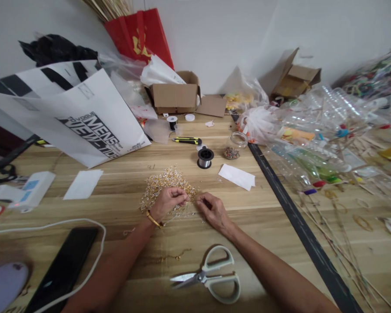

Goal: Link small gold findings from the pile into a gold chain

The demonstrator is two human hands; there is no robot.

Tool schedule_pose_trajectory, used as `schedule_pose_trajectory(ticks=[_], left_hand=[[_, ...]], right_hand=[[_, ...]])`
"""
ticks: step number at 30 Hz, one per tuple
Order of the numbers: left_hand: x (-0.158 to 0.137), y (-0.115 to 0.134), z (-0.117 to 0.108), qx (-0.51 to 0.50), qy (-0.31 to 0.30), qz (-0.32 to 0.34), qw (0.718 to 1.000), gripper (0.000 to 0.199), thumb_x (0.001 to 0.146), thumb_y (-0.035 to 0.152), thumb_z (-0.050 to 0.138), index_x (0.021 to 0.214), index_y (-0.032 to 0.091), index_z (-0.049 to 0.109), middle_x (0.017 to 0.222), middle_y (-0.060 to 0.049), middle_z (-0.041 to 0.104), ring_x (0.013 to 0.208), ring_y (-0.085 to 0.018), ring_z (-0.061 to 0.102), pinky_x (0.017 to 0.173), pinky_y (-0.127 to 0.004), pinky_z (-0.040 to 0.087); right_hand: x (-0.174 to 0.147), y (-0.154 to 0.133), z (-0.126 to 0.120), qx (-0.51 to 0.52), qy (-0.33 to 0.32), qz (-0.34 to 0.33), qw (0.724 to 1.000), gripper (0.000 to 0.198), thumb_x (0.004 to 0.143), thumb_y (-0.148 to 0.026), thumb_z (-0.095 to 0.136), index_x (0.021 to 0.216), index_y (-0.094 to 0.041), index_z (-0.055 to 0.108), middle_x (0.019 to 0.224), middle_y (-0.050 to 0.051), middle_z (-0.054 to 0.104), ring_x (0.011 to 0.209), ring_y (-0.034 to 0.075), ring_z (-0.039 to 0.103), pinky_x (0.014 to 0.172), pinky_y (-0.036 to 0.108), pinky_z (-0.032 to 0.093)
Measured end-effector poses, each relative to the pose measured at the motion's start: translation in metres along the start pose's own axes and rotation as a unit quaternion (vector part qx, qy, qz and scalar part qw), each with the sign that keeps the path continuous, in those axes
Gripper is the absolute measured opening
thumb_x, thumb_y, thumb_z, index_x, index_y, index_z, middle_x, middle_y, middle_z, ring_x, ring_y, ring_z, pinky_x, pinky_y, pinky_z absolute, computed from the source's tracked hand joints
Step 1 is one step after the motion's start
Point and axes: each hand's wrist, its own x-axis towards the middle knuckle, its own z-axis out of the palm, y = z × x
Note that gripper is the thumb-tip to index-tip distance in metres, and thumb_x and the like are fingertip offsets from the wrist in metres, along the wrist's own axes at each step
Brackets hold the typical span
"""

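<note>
A loose pile of small gold and clear beads (163, 179) is spread over the wooden table. My left hand (170, 201) rests at the pile's near edge, thumb and forefinger pinched together. Close by on the right, my right hand (214, 212) is also closed in a pinch; whatever either holds is too small to make out. A thin strand with clear beads (179, 214) runs just below both hands. Nearer to me lie a short gold chain (178, 256) and open-bladed scissors (202, 277) with cream handles. Beyond the hands stands a spool of fine wire (205, 158).
Behind are a yellow-black utility knife (188, 140), a jar of beads (232, 152) and a cardboard box (174, 98). White paper (237, 176) lies right of the spool. A phone (65, 265) and white cable are at left; plastic bottles (289, 167) crowd the right.
</note>
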Motion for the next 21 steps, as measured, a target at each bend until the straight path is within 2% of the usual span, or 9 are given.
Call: schedule_pose_trajectory(ticks=[5, 21], left_hand=[[-0.0009, 0.0025, 0.0002, 0.008, -0.016, 0.000, 1.000, 0.024, 0.063, 0.033, 0.070, 0.067, 0.011, 0.064, 0.066, -0.005, 0.069, 0.055, -0.011, 0.060, 0.056, -0.023, 0.051], [-0.0022, 0.0031, 0.0016, -0.035, -0.008, -0.016, 0.999, 0.026, 0.061, 0.034, 0.073, 0.070, 0.011, 0.065, 0.068, -0.005, 0.070, 0.058, -0.013, 0.062, 0.060, -0.025, 0.052]], right_hand=[[0.0002, 0.0023, 0.0008, -0.001, -0.003, 0.000, 1.000, 0.017, 0.083, -0.026, 0.048, 0.078, -0.015, 0.059, 0.065, 0.001, 0.055, 0.056, 0.012, 0.046, 0.053, 0.022, 0.036], [0.0003, 0.0029, 0.0004, 0.000, -0.004, -0.001, 1.000, 0.016, 0.084, -0.025, 0.048, 0.079, -0.015, 0.060, 0.068, 0.002, 0.058, 0.059, 0.013, 0.048, 0.055, 0.022, 0.038]])
